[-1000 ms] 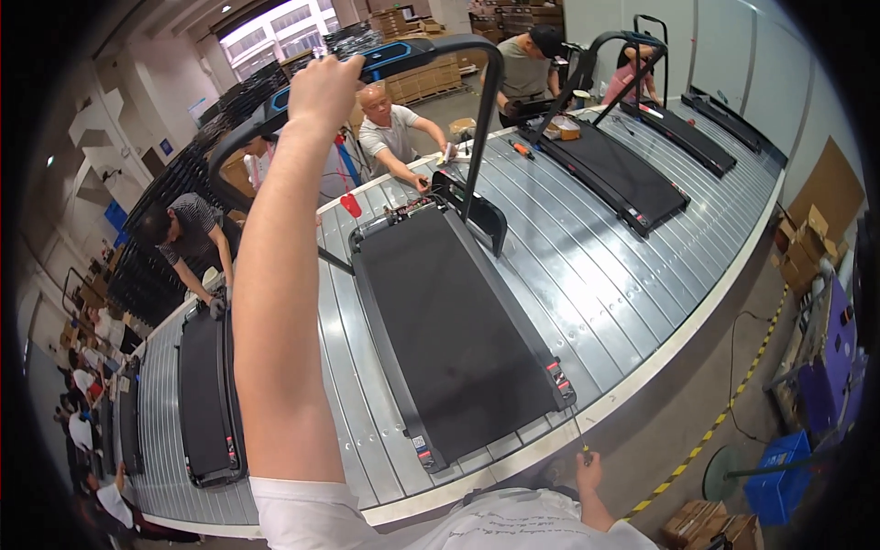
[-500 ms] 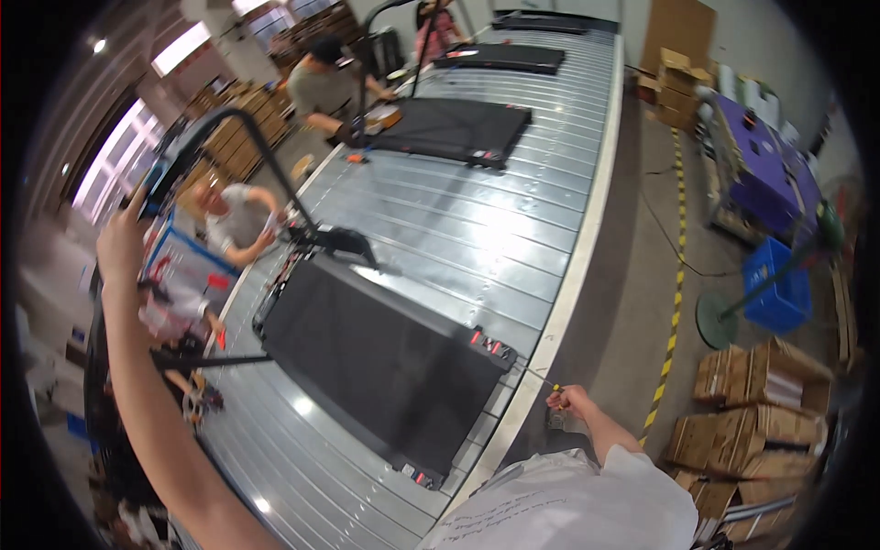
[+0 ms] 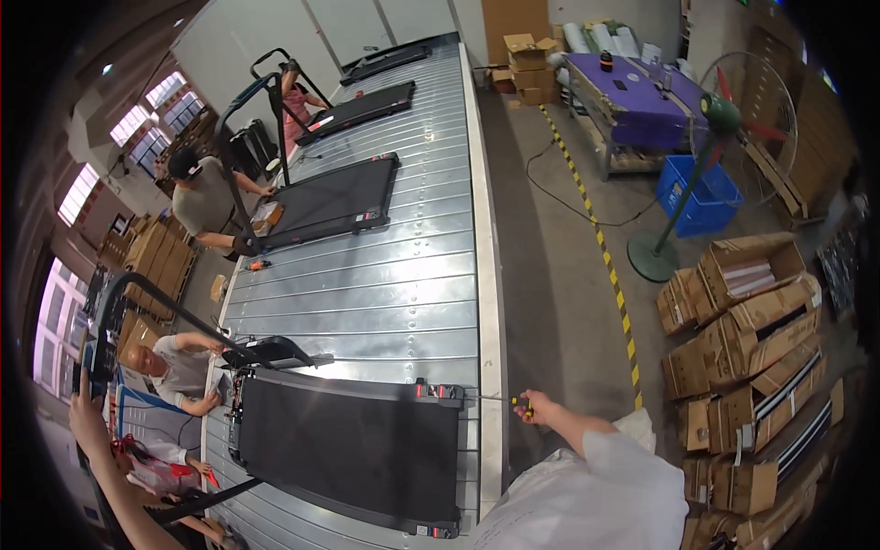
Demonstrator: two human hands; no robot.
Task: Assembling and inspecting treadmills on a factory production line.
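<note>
Since the earlier frame the view is swinging round, so the treadmill (image 3: 353, 449) is now sitting lower and closer, with its rear end cap pointing at the person's right hand (image 3: 543, 408). That hand's grip is clenching around a screwdriver (image 3: 500, 400) with a yellow and black handle, and the thin shaft is reaching toward the treadmill's rear corner on the slatted metal conveyor (image 3: 394, 293). Over at the treadmill's front end, the left hand (image 3: 84, 417) is wrapping its grip around the raised black handlebar frame (image 3: 137, 302). Right beside that frame, a co-worker in a grey shirt (image 3: 174, 367) is leaning in from the conveyor's far side. Cardboard boxes (image 3: 742, 339) are piling up well away from the treadmill, past the yellow-black floor line.
</note>
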